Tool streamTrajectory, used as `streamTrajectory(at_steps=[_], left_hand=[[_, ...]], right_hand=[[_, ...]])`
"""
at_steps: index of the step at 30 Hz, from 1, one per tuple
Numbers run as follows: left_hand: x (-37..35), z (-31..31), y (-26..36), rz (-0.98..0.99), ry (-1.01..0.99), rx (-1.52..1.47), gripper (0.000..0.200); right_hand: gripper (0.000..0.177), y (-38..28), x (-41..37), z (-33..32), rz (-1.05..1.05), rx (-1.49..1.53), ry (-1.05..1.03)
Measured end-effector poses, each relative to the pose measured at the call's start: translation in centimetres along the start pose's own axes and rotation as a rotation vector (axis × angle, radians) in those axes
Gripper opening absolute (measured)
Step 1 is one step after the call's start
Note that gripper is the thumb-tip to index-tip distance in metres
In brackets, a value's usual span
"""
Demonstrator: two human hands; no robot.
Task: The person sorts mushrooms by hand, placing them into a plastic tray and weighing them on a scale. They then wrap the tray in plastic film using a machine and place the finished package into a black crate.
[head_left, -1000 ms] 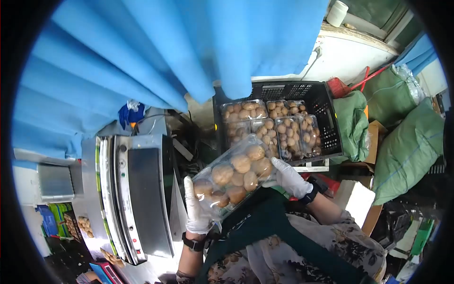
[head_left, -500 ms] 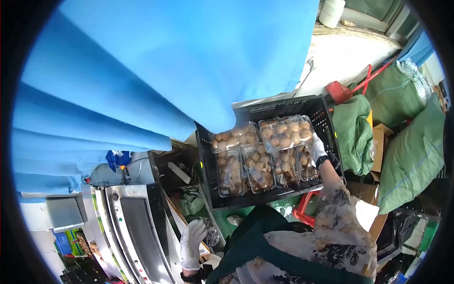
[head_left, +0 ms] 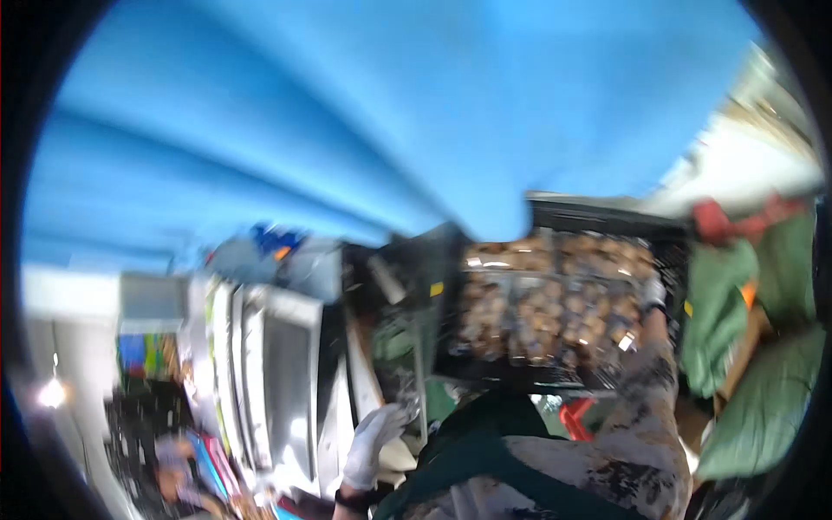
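A black plastic crate holds several clear plastic packs of brown mushrooms. At the crate's right side, my right hand, in a white glove, is at the right end of the upper right pack of mushrooms. Blur and the pack hide its fingers, so whether it grips the pack cannot be told. My left hand, also gloved in white, hangs in front of my body, left of the dark green apron. Its fingers are stretched out and slightly bent, with nothing in them.
A blue curtain hangs over the crate's far left corner. To the left stands a white and grey machine. Green sacks and a red-handled tool are on the right. Something red lies below the crate.
My view has swung left and is blurred, so the crate appears farther right. My right hand stays at the upper right pack. My left hand remains free in front of my body.
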State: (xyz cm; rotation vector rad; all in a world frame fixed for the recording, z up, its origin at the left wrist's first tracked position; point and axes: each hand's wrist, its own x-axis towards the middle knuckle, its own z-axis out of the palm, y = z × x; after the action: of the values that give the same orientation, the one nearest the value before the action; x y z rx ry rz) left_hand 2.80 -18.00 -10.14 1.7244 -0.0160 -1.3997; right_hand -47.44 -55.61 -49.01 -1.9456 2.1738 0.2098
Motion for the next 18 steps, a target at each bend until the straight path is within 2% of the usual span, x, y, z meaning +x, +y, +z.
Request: streamTrajectory(at_steps=[1, 2, 4, 6, 9, 12, 14, 16, 17, 18], left_hand=[[-0.2, -0.1, 0.3, 0.0, -0.023, 0.011, 0.041], [-0.1, -0.3, 0.5, 0.009, -0.027, 0.016, 0.041], [0.3, -2.3, -0.7, 0.081, -0.073, 0.01, 0.047], [-0.9, -2.7, 0.8, 0.06, 0.023, 0.041, 0.047], [-3.4, -5.0, 0.8, 0.222, 0.072, -0.086, 0.045], [-6.8, -7.9, 0.9, 0.327, 0.16, -0.137, 0.042], [-8.9, -11.5, 1.0, 0.445, 0.179, -0.296, 0.035], [-12.6, -15.6, 1.3, 0.545, 0.278, -0.33, 0.04], [-14.1, -18.2, 0.9, 0.696, 0.375, -0.234, 0.042], [-15.3, -20.6, 0.6, 0.8, 0.465, -0.299, 0.042]], right_hand=[[0.035, -0.4, 0.4, -1.2, -0.258, -0.171, -0.177], [0.035, 0.4, -0.8, -1.1, -0.24, -0.207, -0.082], [0.034, 0.5, -2.4, -2.5, -0.138, -0.089, 0.098], [0.034, -2.4, -4.4, -6.2, 0.054, 0.319, 0.267], [0.033, -10.2, -8.3, -13.7, 0.07, 0.813, 0.295], [0.032, -18.4, -12.5, -19.0, -0.075, 0.991, 0.201], [0.031, -24.0, -15.5, -21.9, -0.233, 1.094, 0.018], [0.031, -29.6, -18.3, -24.5, -0.396, 1.15, -0.153], [0.031, -32.3, -19.5, -25.6, -0.488, 1.161, -0.223], [0.031, -34.8, -21.0, -26.6, -0.562, 1.168, -0.279]])
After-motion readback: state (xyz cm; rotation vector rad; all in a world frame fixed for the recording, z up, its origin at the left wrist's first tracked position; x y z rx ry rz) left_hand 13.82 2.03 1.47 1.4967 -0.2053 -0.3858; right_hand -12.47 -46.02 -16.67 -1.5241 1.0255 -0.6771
